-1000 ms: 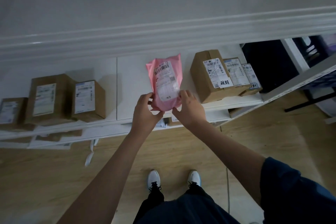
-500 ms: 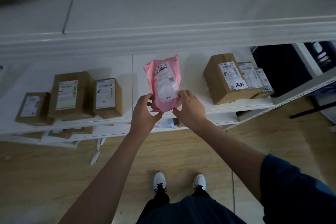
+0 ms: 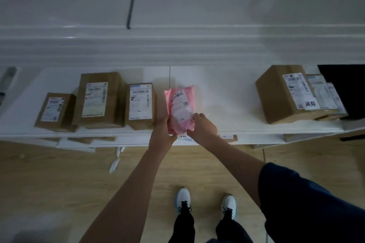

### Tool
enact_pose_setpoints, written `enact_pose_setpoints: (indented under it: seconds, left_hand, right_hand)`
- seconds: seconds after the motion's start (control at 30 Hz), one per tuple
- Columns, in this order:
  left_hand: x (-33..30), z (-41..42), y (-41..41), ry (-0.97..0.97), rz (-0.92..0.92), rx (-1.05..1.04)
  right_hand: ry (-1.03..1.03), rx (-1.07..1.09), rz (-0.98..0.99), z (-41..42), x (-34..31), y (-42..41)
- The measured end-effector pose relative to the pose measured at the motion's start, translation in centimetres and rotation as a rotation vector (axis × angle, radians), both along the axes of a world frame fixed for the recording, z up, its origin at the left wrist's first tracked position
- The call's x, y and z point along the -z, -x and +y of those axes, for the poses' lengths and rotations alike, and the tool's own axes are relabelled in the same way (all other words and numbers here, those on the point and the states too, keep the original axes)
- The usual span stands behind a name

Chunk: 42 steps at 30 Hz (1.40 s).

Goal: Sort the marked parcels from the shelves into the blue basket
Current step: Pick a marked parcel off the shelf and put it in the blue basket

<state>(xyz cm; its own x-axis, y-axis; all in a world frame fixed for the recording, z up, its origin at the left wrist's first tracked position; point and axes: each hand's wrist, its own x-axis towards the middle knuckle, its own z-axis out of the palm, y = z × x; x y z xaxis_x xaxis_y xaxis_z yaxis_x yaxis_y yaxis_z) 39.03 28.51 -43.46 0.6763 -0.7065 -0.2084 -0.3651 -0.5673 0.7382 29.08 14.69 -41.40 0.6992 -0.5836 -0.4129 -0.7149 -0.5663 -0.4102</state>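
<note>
A pink plastic parcel with a white barcode label stands upright at the front of the white middle shelf. My left hand grips its lower left edge. My right hand pinches its lower right corner. Just left of the parcel stand three brown cardboard boxes with labels. To the right stands a bigger brown box with handwritten marks on its label, and flatter labelled parcels lean behind it. No blue basket is in view.
A deep white upper shelf overhangs the middle one. A lower shelf holds more parcels, mostly hidden. A dark opening lies at far right. The floor is wood, with my white shoes on it.
The view has swung left, so the shelf contents shifted right in the frame. The pink parcel now stands lower and closer to the left group of boxes, still held in both hands.
</note>
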Motion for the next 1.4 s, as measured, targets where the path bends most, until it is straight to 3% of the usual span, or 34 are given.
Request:
enact_pose_setpoints:
  seconds: [0.2, 0.33, 0.63, 1.0, 1.4]
  left_hand:
    - [-0.2, 0.8, -2.0, -0.115, -0.167, -0.025]
    - [-1.0, 1.6, 0.0, -0.151, -0.160, 0.007]
    - [-4.7, -5.1, 7.8, -0.194, -0.239, 0.003]
    - [-7.6, -19.8, 17.8, -0.182, -0.177, 0.273]
    - [-5.7, -29.0, 20.7, -0.267, -0.141, 0.341]
  right_hand:
    - [-0.001, -0.033, 0.049, -0.5, 0.6, -3.3]
    - [0.001, -0.031, 0.034, -1.6, -0.6, -1.1]
    - [0.072, 0.110, -0.085, -8.1, -4.5, 13.2]
    - [0.146, 0.393, -0.012, -19.5, -6.5, 30.2]
    - [0.180, 0.285, -0.019, -26.8, -5.6, 26.6]
